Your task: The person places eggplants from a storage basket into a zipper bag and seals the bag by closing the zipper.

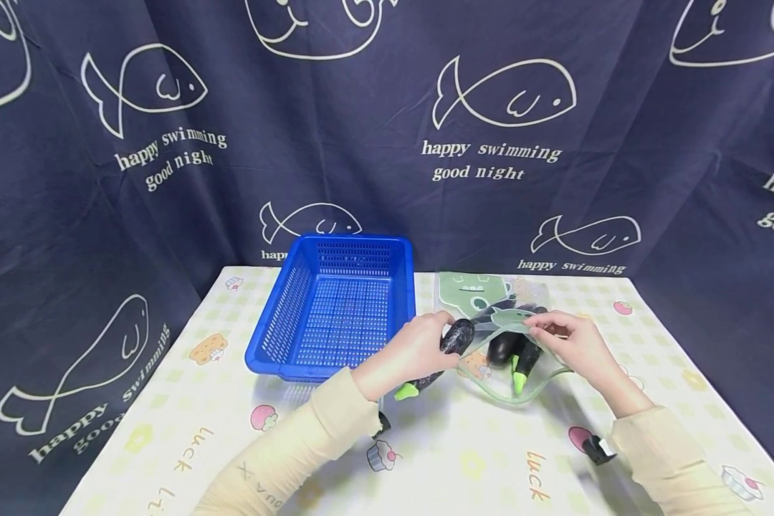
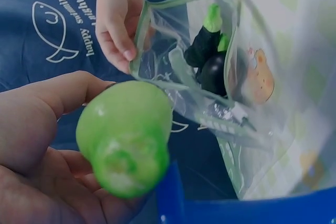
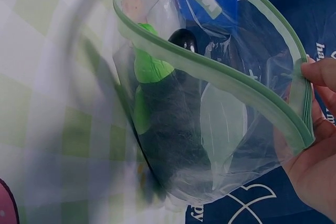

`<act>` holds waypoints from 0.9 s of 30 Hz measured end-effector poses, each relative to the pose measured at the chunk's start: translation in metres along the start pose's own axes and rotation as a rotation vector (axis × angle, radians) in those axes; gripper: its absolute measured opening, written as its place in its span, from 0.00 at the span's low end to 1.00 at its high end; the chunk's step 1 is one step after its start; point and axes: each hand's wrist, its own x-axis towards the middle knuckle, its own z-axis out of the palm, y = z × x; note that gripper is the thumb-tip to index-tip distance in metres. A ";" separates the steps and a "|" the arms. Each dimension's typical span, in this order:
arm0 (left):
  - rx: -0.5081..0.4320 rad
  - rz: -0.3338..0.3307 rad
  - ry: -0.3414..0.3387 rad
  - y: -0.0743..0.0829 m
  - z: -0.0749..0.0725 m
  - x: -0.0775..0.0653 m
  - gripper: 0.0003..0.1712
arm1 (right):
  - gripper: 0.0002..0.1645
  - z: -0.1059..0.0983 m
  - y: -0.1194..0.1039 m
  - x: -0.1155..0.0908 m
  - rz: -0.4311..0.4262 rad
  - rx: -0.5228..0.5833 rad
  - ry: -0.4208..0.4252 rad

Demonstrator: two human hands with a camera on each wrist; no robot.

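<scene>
My left hand [image 1: 416, 355] grips a dark eggplant [image 1: 459, 337] beside the mouth of a clear zip bag. Its pale green cap [image 2: 126, 135] faces the left wrist camera. The bag has a green rim [image 3: 239, 81] and a green cartoon print; its mouth gapes open. At the bag's edge my right hand [image 1: 574, 347] pinches the rim between thumb and fingers. Inside lie dark eggplants [image 1: 503, 349] with bright green caps, partly hidden by the print and the plastic. The held eggplant is outside the bag, tilted, with its cap toward the near left.
A blue perforated basket [image 1: 348, 315] stands left of the bag, with nothing seen inside. A patterned cloth [image 1: 464, 459] covers the table. Behind the table hangs a dark blue curtain [image 1: 374, 158] with fish drawings.
</scene>
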 end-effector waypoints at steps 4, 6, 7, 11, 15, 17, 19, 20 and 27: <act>-0.017 0.009 -0.015 0.002 0.005 0.000 0.28 | 0.09 0.000 0.000 0.001 0.001 0.000 0.002; -0.021 0.012 -0.018 0.003 0.008 0.001 0.28 | 0.09 0.000 0.001 0.001 0.001 -0.004 0.003; -0.017 0.014 -0.019 0.004 0.009 0.001 0.29 | 0.09 0.000 0.001 0.001 -0.001 -0.005 0.003; 0.000 0.024 -0.023 0.006 0.014 0.003 0.32 | 0.09 0.000 0.002 0.001 0.000 -0.010 0.005; 0.018 0.030 -0.037 0.010 0.021 0.007 0.33 | 0.09 0.000 0.001 0.001 0.006 -0.009 0.009; 0.027 0.032 -0.046 0.012 0.024 0.009 0.33 | 0.08 0.000 0.000 0.001 0.008 -0.006 0.010; 0.031 0.032 -0.053 0.014 0.027 0.010 0.32 | 0.08 0.000 -0.001 0.001 0.008 -0.008 0.009; 0.030 0.033 -0.056 0.014 0.028 0.011 0.32 | 0.08 0.000 -0.001 0.001 0.009 -0.008 0.009; 0.030 0.040 -0.061 0.021 0.032 0.012 0.29 | 0.08 0.001 -0.001 0.001 0.008 -0.005 0.006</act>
